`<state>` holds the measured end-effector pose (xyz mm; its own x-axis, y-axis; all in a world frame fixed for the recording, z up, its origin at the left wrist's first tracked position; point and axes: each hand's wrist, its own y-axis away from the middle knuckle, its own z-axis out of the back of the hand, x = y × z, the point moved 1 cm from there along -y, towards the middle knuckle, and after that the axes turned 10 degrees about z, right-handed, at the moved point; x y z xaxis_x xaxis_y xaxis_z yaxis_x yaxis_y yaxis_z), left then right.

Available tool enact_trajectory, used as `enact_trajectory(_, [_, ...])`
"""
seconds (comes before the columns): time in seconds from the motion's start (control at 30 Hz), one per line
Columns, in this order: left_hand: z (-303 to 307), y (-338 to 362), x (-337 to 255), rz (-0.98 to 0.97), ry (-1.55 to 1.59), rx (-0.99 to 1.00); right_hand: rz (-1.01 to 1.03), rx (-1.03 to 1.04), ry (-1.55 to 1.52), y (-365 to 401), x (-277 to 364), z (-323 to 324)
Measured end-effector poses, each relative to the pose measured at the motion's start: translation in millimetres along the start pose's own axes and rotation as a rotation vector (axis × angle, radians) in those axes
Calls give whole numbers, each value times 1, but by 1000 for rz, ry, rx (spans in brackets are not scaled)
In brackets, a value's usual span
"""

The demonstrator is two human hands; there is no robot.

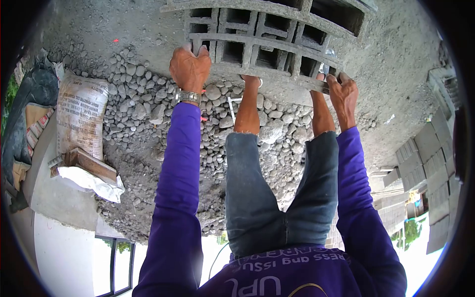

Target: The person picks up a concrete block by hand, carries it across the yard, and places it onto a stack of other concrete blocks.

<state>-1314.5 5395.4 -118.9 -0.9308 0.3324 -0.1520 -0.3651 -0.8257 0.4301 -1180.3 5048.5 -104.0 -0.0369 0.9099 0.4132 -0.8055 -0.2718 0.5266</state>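
Note:
Several grey concrete hollow blocks (282, 35) sit together in curved rows ahead of my feet, their hollow cells facing me. My left hand (190, 69), with a metal watch (189, 96) on the wrist, is closed around the left end of the nearest block. At that block's right end, my right hand (342, 94) has its fingers closed over the edge. Both arms reach straight out in purple sleeves. The block partly hides my feet, and the undersides of my fingers cannot be seen.
Loose gravel and stones (213, 128) cover the ground around my legs. On the left lie a full woven sack (81, 111) and a piece of rusty metal (91, 166) on white sheeting. Stacked blocks (425, 153) stand at the right, beyond bare dirt (396, 74).

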Motion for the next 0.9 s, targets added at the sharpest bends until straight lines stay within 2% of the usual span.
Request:
enact_trajectory(0.2, [-9,-40,-6,-39,-1,-8,-55,-110,15,-15,12,-14])
enact_trajectory(0.23, [-13,-43,-7,-52,20,-90,-22,-148,60,-19,11,-19])
enact_trajectory(0.27, [-15,-45,-7,-52,25,-83,15,-186,104,-24,10,-23])
enact_trajectory(0.33, [-10,-50,-13,-109,95,-122,-49,-163,84,-34,23,-25])
enact_trajectory(0.5, [-16,-65,-15,-128,16,-167,-71,-179,164,-47,30,-33])
enact_trajectory(0.57, [-15,-66,-18,-195,93,-264,-84,-188,158,-50,34,-31])
enact_trajectory(0.67, [-15,-72,-17,-268,-13,-330,-42,-196,219,-49,36,-25])
enact_trajectory(0.73, [-4,-62,-14,-311,-65,-381,29,-106,80,-47,38,-16])
enact_trajectory(0.77, [8,-53,-15,-329,-47,-335,31,-115,75,-44,41,-13])
enact_trajectory(0.83, [28,-33,-14,-343,-30,-289,223,-263,110,-23,50,-1])
enact_trajectory(0.87, [34,-21,-13,-534,-44,-130,314,-334,132,-11,54,4])
enact_trajectory(0.9, [36,-13,-14,-723,-57,36,448,-246,199,0,62,3])
